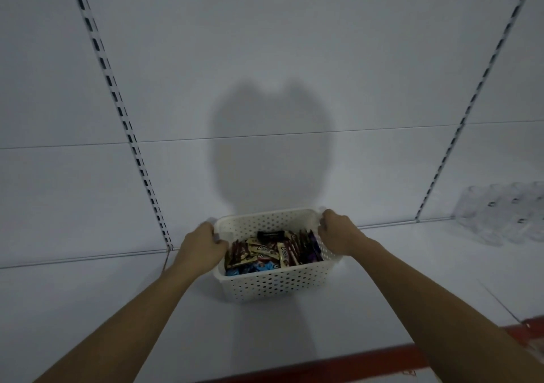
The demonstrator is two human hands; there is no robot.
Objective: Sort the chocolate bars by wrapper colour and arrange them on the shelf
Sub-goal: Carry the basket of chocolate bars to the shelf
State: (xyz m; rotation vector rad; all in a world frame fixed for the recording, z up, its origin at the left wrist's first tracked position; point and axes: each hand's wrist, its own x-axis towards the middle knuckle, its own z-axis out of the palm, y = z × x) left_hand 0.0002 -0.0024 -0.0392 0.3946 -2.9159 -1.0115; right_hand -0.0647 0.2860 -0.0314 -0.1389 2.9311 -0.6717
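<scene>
Basket: a white perforated plastic basket (273, 285) sits mid-way along the white metal shelf (117, 309), close to the pale back panel (265, 44). I cannot tell whether its base bears fully on the shelf.
Bars: the wrapped chocolate bars (265, 253) are all inside the basket, jumbled together. Gold-and-brown wrappers lie in the middle, blue ones at 7 o'clock, purple ones at 3 o'clock and 1 black one at 12 o'clock.
Left hand: the left hand (203, 244) has its fingers curled over the rim handle at the basket's 9 o'clock end.
Right hand: the right hand (335, 232) has its fingers wrapped round the handle at 3 o'clock.
Why 2 hands: gripping opposite ends probably keeps the loaded basket level, so nothing spills.
Stage: sorting looks unstarted, since no bar lies on the shelf.
Next: probably release the handles and pick bars out colour by colour.
Surroundings: a pack of clear plastic bottles (506, 217) stands at the frame's 3 o'clock, well apart.
</scene>
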